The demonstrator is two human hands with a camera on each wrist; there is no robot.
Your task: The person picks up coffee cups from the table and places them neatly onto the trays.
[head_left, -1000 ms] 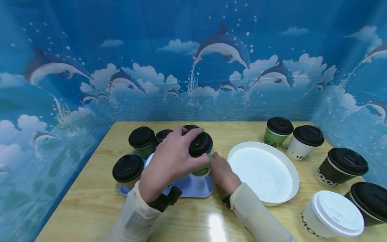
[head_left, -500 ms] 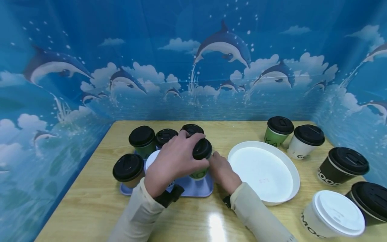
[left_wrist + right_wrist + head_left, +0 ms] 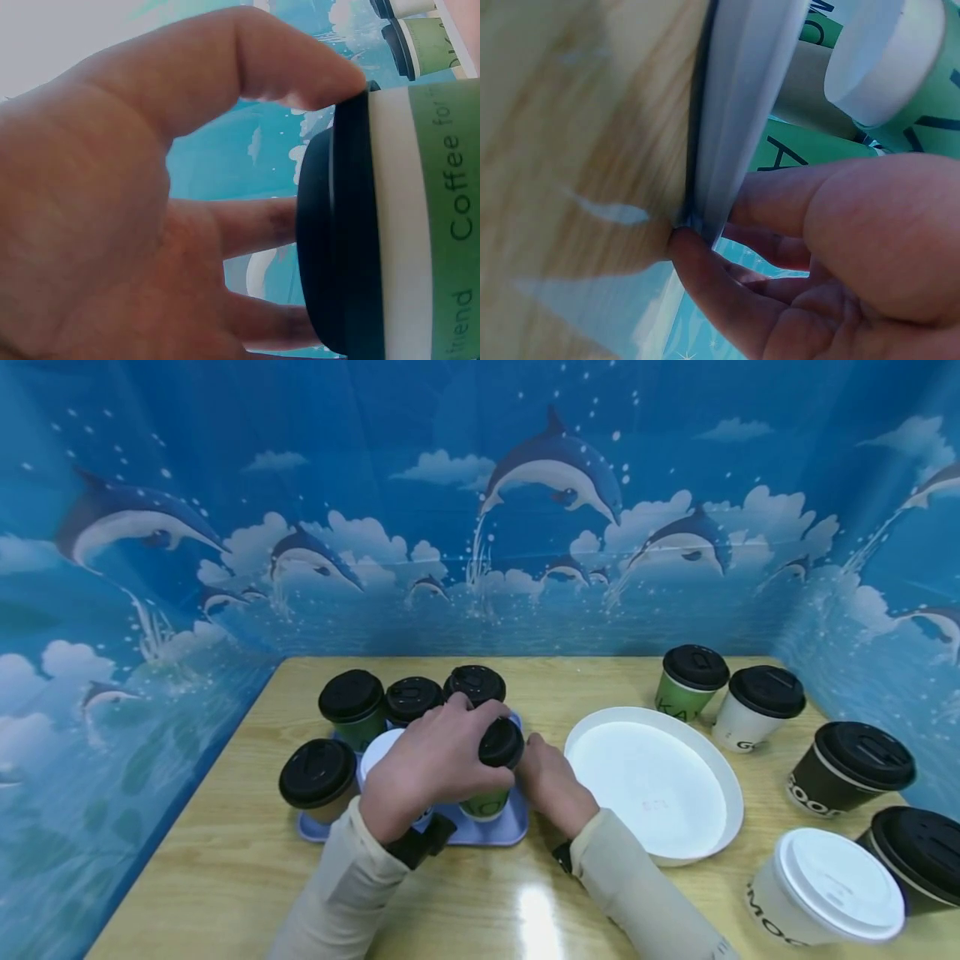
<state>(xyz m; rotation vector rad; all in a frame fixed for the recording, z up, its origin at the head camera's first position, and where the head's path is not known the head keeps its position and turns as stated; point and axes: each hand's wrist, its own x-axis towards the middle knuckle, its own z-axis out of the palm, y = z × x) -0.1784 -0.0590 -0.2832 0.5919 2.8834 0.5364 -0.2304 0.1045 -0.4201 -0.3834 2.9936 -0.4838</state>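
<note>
My left hand (image 3: 435,756) holds a green paper coffee cup (image 3: 483,807) by its black lid, thumb and fingers spread around the rim. In the left wrist view the cup's (image 3: 405,225) lid sits at the fingertips. It is over the right part of a lilac tray (image 3: 491,833); in the right wrist view its pale base (image 3: 889,60) shows, apart from the tray (image 3: 742,97). My right hand (image 3: 557,787) pinches the tray's right edge, one finger low against the wooden table. Several lidded cups stand on the tray, including a brown one (image 3: 318,777) and a white-lidded one (image 3: 378,752) partly hidden.
A round white plate (image 3: 652,785) with a raised rim lies right of the tray. Beyond it stand a green cup (image 3: 686,689), white cups (image 3: 742,722) and dark cups (image 3: 821,777). A dolphin-print curtain (image 3: 480,510) encloses the table (image 3: 225,860).
My left hand has lowered the green cup toward the tray and slightly left, uncovering more of the black-lidded cup behind. My right hand stays at the tray's edge.
</note>
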